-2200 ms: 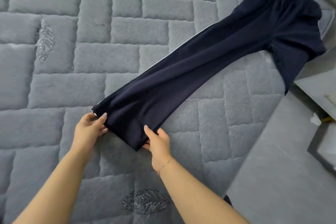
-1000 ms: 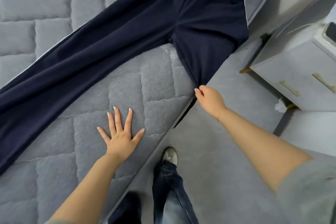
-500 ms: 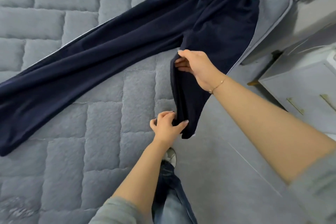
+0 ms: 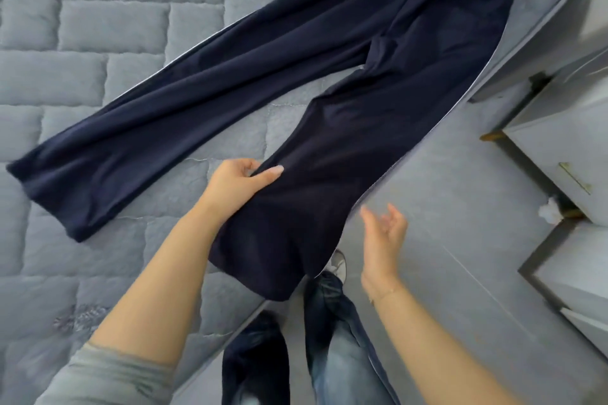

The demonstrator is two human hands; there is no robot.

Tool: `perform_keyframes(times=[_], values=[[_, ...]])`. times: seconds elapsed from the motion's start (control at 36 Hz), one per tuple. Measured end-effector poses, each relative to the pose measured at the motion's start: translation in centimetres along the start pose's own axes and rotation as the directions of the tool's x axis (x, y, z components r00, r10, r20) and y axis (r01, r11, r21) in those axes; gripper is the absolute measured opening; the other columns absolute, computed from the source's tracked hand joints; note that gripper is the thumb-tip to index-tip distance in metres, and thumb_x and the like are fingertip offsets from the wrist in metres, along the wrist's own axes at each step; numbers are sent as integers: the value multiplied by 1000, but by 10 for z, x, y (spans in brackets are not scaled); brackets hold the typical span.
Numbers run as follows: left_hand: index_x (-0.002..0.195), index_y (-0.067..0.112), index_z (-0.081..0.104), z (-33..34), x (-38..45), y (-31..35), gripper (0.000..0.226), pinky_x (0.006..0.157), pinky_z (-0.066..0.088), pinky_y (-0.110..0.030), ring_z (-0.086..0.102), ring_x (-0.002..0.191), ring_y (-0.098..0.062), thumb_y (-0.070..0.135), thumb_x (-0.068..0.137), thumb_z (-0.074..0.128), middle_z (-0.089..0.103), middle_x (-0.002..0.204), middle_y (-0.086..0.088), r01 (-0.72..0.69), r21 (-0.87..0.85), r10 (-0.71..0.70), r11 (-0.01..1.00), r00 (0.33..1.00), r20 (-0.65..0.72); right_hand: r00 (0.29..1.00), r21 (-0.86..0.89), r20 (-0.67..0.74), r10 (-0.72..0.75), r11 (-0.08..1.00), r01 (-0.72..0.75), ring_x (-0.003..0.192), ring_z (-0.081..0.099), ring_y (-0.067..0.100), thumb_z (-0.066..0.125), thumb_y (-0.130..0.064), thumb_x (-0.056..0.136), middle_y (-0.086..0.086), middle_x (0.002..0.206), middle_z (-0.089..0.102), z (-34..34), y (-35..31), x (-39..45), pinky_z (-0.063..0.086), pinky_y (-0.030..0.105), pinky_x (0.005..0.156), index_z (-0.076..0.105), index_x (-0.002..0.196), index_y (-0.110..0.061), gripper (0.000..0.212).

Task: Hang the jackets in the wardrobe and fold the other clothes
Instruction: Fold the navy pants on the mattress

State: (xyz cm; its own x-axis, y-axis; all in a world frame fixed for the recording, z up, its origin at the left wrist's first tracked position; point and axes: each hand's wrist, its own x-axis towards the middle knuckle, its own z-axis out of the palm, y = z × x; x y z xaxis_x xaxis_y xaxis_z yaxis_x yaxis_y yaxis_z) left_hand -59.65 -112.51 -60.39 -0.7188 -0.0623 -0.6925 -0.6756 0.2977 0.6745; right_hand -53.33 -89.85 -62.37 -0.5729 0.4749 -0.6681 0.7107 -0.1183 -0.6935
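Observation:
Dark navy trousers (image 4: 296,52) with a thin white side stripe lie spread on the grey quilted mattress (image 4: 98,26), waistband at the top right. One leg stretches flat to the left. The other leg runs down toward me and hangs over the mattress edge. My left hand (image 4: 238,181) pinches the inner edge of this near leg about halfway down, thumb on top. My right hand (image 4: 383,233) hovers open just right of the leg, fingers spread, touching nothing.
A grey bedside cabinet (image 4: 566,148) with brass handles stands at the right, a white scrap (image 4: 547,210) by its foot. Grey floor (image 4: 444,240) runs between bed and cabinet. My jeans-clad legs and shoe (image 4: 339,261) stand at the mattress edge.
The near trouser leg, bunched and narrow half a second ago, now lies spread wide. My right hand has let go of it and dropped to its right; my left hand has shifted up its inner edge.

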Motion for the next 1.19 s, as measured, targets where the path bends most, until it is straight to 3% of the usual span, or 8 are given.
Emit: perform_keyframes(times=[0.11, 0.22, 0.31, 0.5, 0.67, 0.75, 0.89, 1.19], values=[[90, 24, 72, 2, -4, -38, 44, 75, 56, -30, 71, 80, -13, 63, 69, 76, 74, 84, 6, 102, 251, -151, 963, 970, 188, 938, 11, 154, 309, 949, -314, 128, 41, 11, 66, -35, 90, -10, 137, 38, 6, 51, -27, 33, 34, 110, 23, 149, -26, 74], [92, 24, 69, 9, -19, -72, 64, 91, 47, -40, 56, 100, -16, 79, 60, 66, 59, 104, 7, -79, 464, 9, 882, 988, 152, 881, -17, 321, 349, 932, -363, 113, 62, 28, 65, -37, 91, 8, 122, 66, 19, 74, -37, 46, 49, 104, 60, 121, -20, 35], [118, 29, 66, 7, -35, -92, 64, 103, 36, -42, 44, 116, -16, 69, 68, 69, 51, 120, 11, -178, 570, 102, 802, 981, 163, 934, -79, 225, 278, 961, -267, 104, 66, 24, 68, -37, 88, 4, 108, 71, 24, 83, -43, 50, 46, 99, 65, 103, -21, 22], [97, 23, 70, -31, -63, -107, 12, 72, 57, -24, 72, 91, -19, 30, 88, 71, 76, 93, 4, -22, -64, 32, 998, 987, 157, 978, -182, 163, 133, 978, -103, 86, 60, 47, 66, -24, 92, 36, 102, 59, 30, 97, -89, 51, 57, 82, 53, 103, 10, 38], [68, 22, 56, -100, -68, -117, 32, 65, 46, -41, 62, 72, -23, 44, 82, 74, 65, 68, -2, -25, 210, 72, 977, 974, -217, 898, -1, 371, 238, 967, -256, 95, 71, 23, 62, -17, 95, 2, 101, 75, 58, 106, -132, 58, 37, 79, 64, 112, -13, 18], [91, 28, 59, -123, -67, -126, 18, 75, 44, -38, 60, 93, -25, 35, 83, 74, 62, 86, 8, 43, 410, 105, 911, 937, -332, 874, -54, 371, 315, 946, -318, 85, 71, 19, 59, -11, 96, 5, 98, 73, 78, 110, -137, 58, 28, 70, 61, 105, -10, 9], [138, 14, 47, -111, -68, -132, 61, 105, 32, -52, 32, 133, -39, 19, 83, 72, 36, 148, -14, 140, 662, 106, 736, 942, -318, 894, -108, 293, 340, 941, -322, 91, 65, 21, 56, -5, 95, 8, 103, 69, 92, 110, -132, 55, 25, 73, 62, 99, -9, 8], [128, 19, 55, 13, -42, -59, 36, 93, 36, -19, 52, 121, -12, 17, 93, 60, 55, 131, 5, -151, 370, 198, 917, 976, -92, 975, 232, 185, 122, 959, -165, 106, 63, 15, 48, -8, 100, 4, 115, 65, 22, -8, -16, 49, 29, 94, 49, 133, -11, 33]])
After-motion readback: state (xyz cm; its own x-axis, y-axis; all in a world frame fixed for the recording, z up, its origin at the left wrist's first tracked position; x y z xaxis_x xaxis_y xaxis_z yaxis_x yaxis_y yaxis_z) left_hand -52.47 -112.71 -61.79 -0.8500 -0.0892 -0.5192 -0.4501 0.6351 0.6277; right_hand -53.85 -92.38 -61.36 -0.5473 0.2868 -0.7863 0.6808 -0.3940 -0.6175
